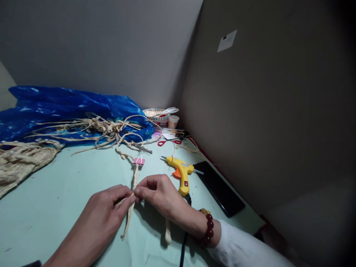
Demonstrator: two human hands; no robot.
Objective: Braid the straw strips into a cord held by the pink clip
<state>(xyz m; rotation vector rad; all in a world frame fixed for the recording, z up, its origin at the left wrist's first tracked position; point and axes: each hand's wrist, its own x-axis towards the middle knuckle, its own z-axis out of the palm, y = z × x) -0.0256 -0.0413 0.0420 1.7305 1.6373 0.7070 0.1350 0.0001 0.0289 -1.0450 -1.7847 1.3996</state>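
My left hand (105, 213) and my right hand (158, 194) meet over the pale green table (55, 193), both pinching pale raffia strands (130, 207). A braided length of the raffia (135, 178) runs away from my fingers to a pink binder clip (138, 161). Loose strand ends hang toward me below the hands. A dark red bead bracelet (208, 226) sits on my right wrist, above a white sleeve.
A yellow glue gun (182, 174) lies just right of my right hand, its black cord running toward me. A black phone (219, 187) lies by the wall. Tangled raffia (102, 131) lies on a blue plastic bag (69, 107). Red scissors (167, 142), a bowl and a cup stand in the corner.
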